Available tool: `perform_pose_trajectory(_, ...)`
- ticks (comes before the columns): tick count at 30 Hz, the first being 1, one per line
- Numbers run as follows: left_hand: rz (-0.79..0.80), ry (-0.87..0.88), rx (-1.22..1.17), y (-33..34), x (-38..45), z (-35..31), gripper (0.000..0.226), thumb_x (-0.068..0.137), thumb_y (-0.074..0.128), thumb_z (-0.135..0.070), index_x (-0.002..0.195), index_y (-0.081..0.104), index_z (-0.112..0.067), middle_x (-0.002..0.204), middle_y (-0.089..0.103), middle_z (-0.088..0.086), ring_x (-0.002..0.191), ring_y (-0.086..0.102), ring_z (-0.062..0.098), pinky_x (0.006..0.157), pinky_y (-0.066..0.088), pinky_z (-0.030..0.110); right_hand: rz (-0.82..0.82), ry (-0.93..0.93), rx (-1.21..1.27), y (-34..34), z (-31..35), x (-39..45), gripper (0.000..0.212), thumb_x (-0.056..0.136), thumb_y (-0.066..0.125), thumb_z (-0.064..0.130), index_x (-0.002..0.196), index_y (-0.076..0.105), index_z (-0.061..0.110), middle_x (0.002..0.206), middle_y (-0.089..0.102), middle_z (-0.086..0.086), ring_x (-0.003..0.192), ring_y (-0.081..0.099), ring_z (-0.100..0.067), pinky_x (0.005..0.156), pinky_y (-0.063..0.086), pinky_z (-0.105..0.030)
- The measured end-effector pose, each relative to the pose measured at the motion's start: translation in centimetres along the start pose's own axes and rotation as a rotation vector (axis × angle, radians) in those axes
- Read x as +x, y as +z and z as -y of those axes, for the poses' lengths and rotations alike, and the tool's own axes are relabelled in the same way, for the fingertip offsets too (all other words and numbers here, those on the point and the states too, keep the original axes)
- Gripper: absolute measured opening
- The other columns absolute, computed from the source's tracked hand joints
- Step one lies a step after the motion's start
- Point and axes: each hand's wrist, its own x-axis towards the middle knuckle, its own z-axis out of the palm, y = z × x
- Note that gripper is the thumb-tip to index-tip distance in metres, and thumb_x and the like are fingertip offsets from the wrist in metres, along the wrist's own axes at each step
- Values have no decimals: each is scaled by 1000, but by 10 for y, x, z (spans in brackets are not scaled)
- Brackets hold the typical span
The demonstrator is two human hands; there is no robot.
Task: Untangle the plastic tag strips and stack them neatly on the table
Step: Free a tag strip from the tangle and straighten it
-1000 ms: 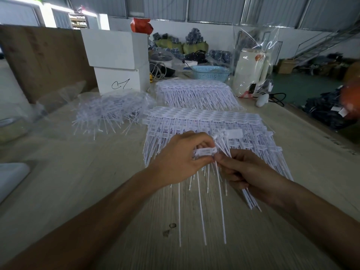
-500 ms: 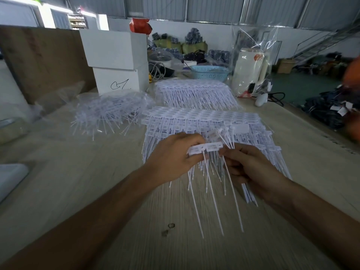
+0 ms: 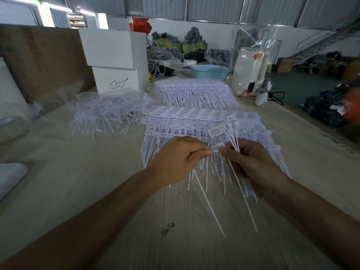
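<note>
The wooden table (image 3: 78,188) fills most of the frame. On it at centre lies a neat stack of tag strips (image 3: 194,121), with a second stack (image 3: 194,92) above it and a loose tangled heap in clear plastic (image 3: 109,110) toward the upper left. Two white boxes (image 3: 115,59) stand stacked behind the heap. Both forearms reach in from the lower corners, meeting over the near edge of the centre stack. The left hand (image 3: 175,162), knuckles up, pinches a tag head between thumb and fingertips. The right hand (image 3: 251,164), curled, grips a small bunch of strips (image 3: 224,137) whose heads fan upward and whose long tails (image 3: 210,207) hang down toward the lower centre.
</note>
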Motion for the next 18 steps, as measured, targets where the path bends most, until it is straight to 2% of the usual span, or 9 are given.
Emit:
perform_pose_trajectory(3,-39,-115,-131,4,-1,1,36,98,63,-22,66,68,-5,52,55,-9,51,55,10,55,38,14,-3,-21,7,0,1,-1,27,88,68,24,61,62,22,48,33,3,41,25,-9,40,25,-19)
perform_pose_trajectory(4,-32,-149,-157,5,-1,1,34,97,63,-21,67,69,-7,52,56,-13,51,58,9,55,39,12,-10,-28,1,0,1,0,28,90,68,22,63,62,21,47,33,4,40,25,-9,40,25,-18)
perform_pose_trajectory(7,-10,-259,-294,7,0,0,33,99,59,-19,73,72,-5,58,65,-6,53,62,21,54,48,25,-25,-44,-41,-2,-1,0,20,95,65,14,79,66,2,47,33,5,40,26,-9,40,25,-18)
perform_pose_trajectory(8,-33,-299,-386,5,1,0,33,100,57,-18,76,72,-1,60,67,-2,53,61,24,51,48,28,-23,-47,-52,-2,-2,0,18,95,65,14,82,66,1,48,33,5,40,26,-9,40,25,-19)
perform_pose_trajectory(11,-107,-345,-499,-5,5,5,31,102,55,-19,86,73,2,65,69,2,54,61,25,48,48,28,5,-40,-31,1,-4,-2,28,97,63,16,70,68,22,48,33,6,41,26,-8,40,25,-20)
perform_pose_trajectory(13,-66,-322,-414,-7,4,7,20,98,63,-24,89,76,-10,69,71,1,58,64,29,52,49,33,0,-13,1,3,-4,-2,28,98,62,19,70,68,24,49,32,7,41,26,-7,40,25,-18)
perform_pose_trajectory(16,7,-326,-382,-2,1,8,5,89,75,-28,93,76,-26,73,71,-5,67,67,26,63,53,40,-21,17,38,3,-2,-1,19,93,63,30,81,69,17,52,30,7,44,24,-8,40,24,-17)
perform_pose_trajectory(18,8,-330,-439,2,0,9,6,88,76,-28,94,74,-28,71,71,-7,64,68,22,61,52,32,-22,14,31,3,-2,0,19,93,63,31,77,69,22,53,29,6,45,23,-9,40,23,-19)
